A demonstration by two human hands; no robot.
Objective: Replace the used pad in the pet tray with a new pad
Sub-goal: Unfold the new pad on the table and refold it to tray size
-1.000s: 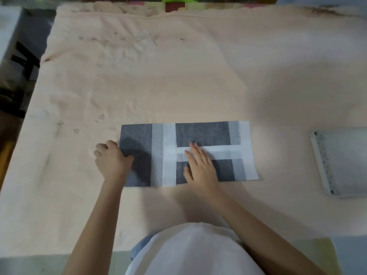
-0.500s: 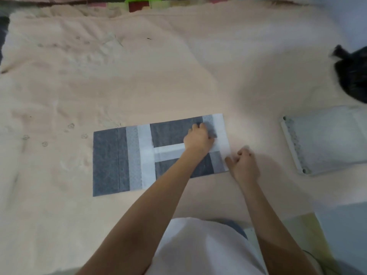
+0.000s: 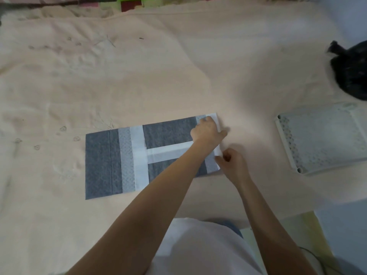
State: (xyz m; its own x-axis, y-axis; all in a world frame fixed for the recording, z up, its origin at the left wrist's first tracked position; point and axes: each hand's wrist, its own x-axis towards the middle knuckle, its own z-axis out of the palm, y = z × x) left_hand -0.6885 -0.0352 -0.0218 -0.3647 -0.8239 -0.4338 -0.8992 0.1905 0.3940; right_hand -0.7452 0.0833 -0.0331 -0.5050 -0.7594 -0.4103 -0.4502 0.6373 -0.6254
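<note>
A folded grey and white pad (image 3: 111, 163) lies flat on the peach cloth in the middle of the view. My left hand (image 3: 206, 132) reaches across and grips the pad's far right corner. My right hand (image 3: 232, 161) pinches the pad's right edge a little nearer to me. The white pet tray (image 3: 325, 135), with a perforated grid surface, sits on the cloth to the right, apart from the pad and both hands.
The peach cloth (image 3: 139, 76) covers the whole work surface and is wrinkled at the left. A black bag (image 3: 351, 72) lies at the far right edge, behind the tray. Colourful mat pieces (image 3: 131, 2) show beyond the cloth's far edge.
Both hands left the pad's left and middle parts and moved to its right end. My left hand slid up to the far right corner, and my right hand closed on the right edge.
</note>
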